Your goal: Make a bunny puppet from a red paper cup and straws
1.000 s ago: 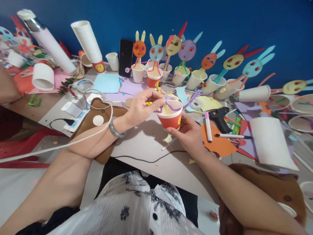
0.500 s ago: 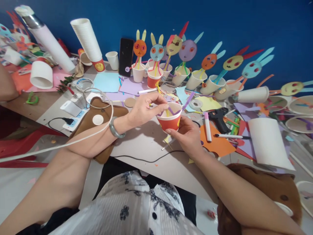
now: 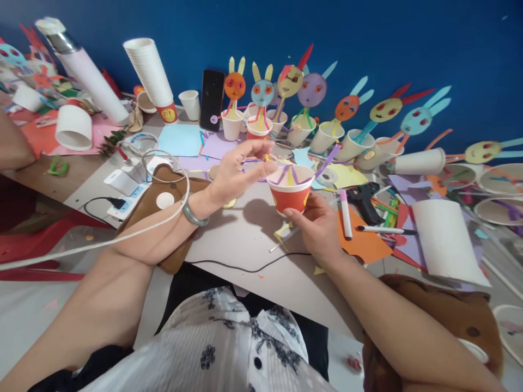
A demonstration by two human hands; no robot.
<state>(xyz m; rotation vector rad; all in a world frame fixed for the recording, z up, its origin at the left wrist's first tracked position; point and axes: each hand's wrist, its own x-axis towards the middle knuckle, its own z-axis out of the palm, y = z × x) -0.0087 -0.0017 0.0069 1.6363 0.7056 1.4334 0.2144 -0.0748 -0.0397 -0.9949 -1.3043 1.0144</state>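
Note:
A red paper cup (image 3: 289, 200) with a white rim is held upright by my right hand (image 3: 322, 228), its thumb low on the front and the fingers around the right side. Purple strips (image 3: 327, 162) and a yellow strip stand inside the cup, one purple strip reaching out past the right rim. At the cup's left rim is my left hand (image 3: 239, 177), with thumb and fingers apart and nothing visible between them. Whether its thumb touches the rim I cannot tell.
Several cups with paper rabbit heads (image 3: 312, 90) line the blue wall. Stacked cups (image 3: 149, 71) and a phone (image 3: 211, 100) stand left of them. A glue gun (image 3: 366, 201), marker (image 3: 346, 215) and paper roll (image 3: 447, 239) lie right. A white cable crosses my left forearm.
My left hand has let go of the purple strip inside the cup and opened, drawing slightly back to the left. The cup has shifted a little to the right.

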